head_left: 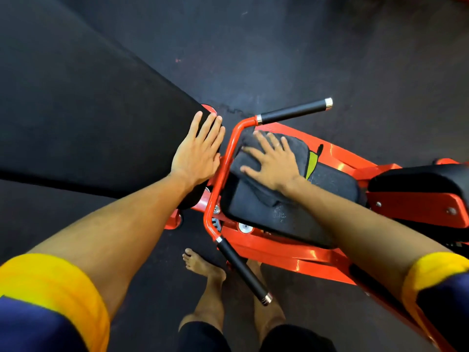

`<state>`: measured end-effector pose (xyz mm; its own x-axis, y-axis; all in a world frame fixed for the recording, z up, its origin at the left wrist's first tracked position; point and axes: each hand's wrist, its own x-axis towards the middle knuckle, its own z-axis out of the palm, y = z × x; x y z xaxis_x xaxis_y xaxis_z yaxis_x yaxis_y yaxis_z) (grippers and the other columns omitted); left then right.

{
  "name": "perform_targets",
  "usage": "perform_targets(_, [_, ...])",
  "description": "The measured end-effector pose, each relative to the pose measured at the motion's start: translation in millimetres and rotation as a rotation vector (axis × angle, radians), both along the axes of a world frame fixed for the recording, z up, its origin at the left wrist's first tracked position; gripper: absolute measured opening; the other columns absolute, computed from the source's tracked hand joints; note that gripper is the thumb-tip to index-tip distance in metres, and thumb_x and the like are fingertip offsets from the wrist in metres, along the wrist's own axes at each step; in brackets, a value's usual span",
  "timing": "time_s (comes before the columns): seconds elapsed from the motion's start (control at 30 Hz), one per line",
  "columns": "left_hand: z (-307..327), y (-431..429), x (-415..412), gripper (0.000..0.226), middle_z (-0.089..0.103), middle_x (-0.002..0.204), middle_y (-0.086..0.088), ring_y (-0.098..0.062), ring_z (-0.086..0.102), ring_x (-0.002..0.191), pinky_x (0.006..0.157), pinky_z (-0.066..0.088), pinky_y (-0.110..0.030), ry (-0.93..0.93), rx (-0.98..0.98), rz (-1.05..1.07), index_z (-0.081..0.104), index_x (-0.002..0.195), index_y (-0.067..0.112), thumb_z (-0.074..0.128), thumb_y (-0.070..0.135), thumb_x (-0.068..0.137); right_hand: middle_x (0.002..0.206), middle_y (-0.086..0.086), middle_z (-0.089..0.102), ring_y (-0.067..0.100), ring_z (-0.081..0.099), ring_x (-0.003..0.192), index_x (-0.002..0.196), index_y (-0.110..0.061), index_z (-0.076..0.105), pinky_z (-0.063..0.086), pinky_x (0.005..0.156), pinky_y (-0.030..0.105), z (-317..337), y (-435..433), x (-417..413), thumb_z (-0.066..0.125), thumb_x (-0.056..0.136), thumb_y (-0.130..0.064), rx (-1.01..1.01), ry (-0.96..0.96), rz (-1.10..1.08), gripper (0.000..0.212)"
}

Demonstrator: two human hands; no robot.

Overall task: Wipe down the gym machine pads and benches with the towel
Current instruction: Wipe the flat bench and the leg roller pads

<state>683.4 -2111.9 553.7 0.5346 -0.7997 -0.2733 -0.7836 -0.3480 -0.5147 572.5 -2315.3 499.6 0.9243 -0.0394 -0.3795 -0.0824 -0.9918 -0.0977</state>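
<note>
The seat pad point(253, 214) runs lengthwise from the orange handlebar point(223, 174) toward the right edge of the view. The folded dark towel point(300, 149) lies on the pad's handlebar end. Your right hand point(274, 166) presses flat on the towel, fingers straight and spread. Your left hand point(196, 153) rests flat on the large black back pad point(101, 123), fingers extended, holding nothing.

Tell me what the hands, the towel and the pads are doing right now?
left hand, open, flat on the big black pad.
right hand, open, fingers spread, pressing on the towel.
towel, folded, lying on the seat pad.
seat pad, partly covered, wet-looking specks beside the towel.
big black pad, no towel on it.
</note>
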Motion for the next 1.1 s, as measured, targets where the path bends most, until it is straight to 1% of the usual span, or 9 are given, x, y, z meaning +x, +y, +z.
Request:
perform_targets(0.13, [-1.9,-1.1,0.8,0.071,0.005,0.169,-0.02,-0.039,0.0,0.157,0.124,-0.002,-0.062,-0.013,0.001,0.0,0.008,0.162,0.006,0.016,0.048,0.105,0.157,0.008,0.039,0.042,0.043,0.135,0.143,-0.035,0.052,0.031,0.11,0.056,2.3,24.7,54.4,0.039,0.09,-0.076,-0.051,0.099,-0.219,0.069])
perform_targets(0.23, [-3.1,-1.5,0.1,0.071,0.002,0.169,-0.02,-0.039,-0.002,0.157,0.124,-0.004,-0.062,-0.013,0.021,-0.005,0.005,0.161,0.005,0.015,0.048,0.105,0.163,0.01,0.033,0.047,0.025,0.149,0.147,-0.028,0.053,0.015,0.12,0.064,-3.3,49.6,41.8,0.036,0.093,-0.071,-0.142,0.072,0.014,0.071])
perform_targets(0.33, [-3.3,-3.0,-0.3,0.071,0.001,0.169,-0.021,-0.04,-0.003,0.156,0.124,-0.004,-0.062,-0.006,0.006,-0.005,0.005,0.162,0.005,0.015,0.047,0.105,0.167,0.008,0.032,0.044,0.016,0.156,0.147,-0.031,0.056,0.006,0.124,0.064,-7.9,44.3,-9.8,0.037,0.094,-0.072,-0.007,-0.028,0.184,0.07])
perform_targets(0.43, [-3.6,-3.9,0.1,0.071,0.001,0.169,-0.021,-0.041,-0.004,0.156,0.124,-0.004,-0.062,0.002,0.007,-0.001,0.005,0.162,0.005,0.014,0.047,0.106,0.169,0.004,0.029,0.039,0.022,0.155,0.149,-0.041,0.052,0.014,0.125,0.061,-11.9,10.5,-29.7,0.038,0.091,-0.077,0.071,-0.123,0.166,0.07])
perform_targets(0.5, [-4.6,-3.7,0.8,0.071,0.0,0.169,-0.021,-0.041,-0.004,0.156,0.123,-0.006,-0.063,0.006,0.004,0.002,0.005,0.162,0.005,0.013,0.047,0.106,0.167,0.006,0.032,0.04,0.033,0.149,0.148,-0.041,0.051,0.025,0.121,0.058,-15.1,-2.2,-14.9,0.04,0.09,-0.079,0.064,-0.131,-0.003,0.071])
perform_targets(0.6, [-2.7,-4.3,1.0,0.07,0.001,0.169,-0.021,-0.04,-0.003,0.156,0.124,-0.004,-0.063,0.004,0.014,0.002,0.006,0.162,0.006,0.014,0.047,0.105,0.149,0.011,0.05,0.042,0.056,0.12,0.143,-0.035,0.05,0.046,0.099,0.049,-12.5,3.9,32.3,0.044,0.09,-0.077,0.046,-0.11,-0.211,0.068])
perform_targets(0.83, [-2.3,-5.1,0.0,0.069,0.002,0.169,-0.021,-0.04,-0.001,0.156,0.124,-0.003,-0.063,0.014,0.002,0.003,0.008,0.162,0.007,0.016,0.046,0.105,0.12,0.006,0.071,0.035,0.068,0.108,0.141,-0.022,0.043,0.049,0.083,0.042,-10.9,-8.0,62.6,0.054,0.082,-0.08,0.196,-0.038,-0.348,0.083])
perform_targets(0.97, [-1.1,-4.3,0.9,0.069,0.002,0.169,-0.021,-0.041,-0.002,0.156,0.124,-0.004,-0.063,0.022,0.009,0.009,0.008,0.162,0.007,0.014,0.047,0.106,0.141,-0.002,0.059,0.032,0.062,0.12,0.145,-0.031,0.043,0.051,0.098,0.047,-0.2,-28.2,4.3,0.051,0.082,-0.084,0.265,-0.16,-0.362,0.083])
perform_targets(1.1, [-0.2,-5.0,0.4,0.069,0.001,0.169,-0.022,-0.041,-0.002,0.156,0.124,-0.002,-0.063,0.02,0.012,0.0,0.008,0.162,0.007,0.012,0.046,0.105,0.137,-0.003,0.06,0.036,0.064,0.112,0.14,-0.03,0.047,0.05,0.092,0.047,1.2,-23.2,17.3,0.047,0.08,-0.086,0.156,-0.138,-0.382,0.082])
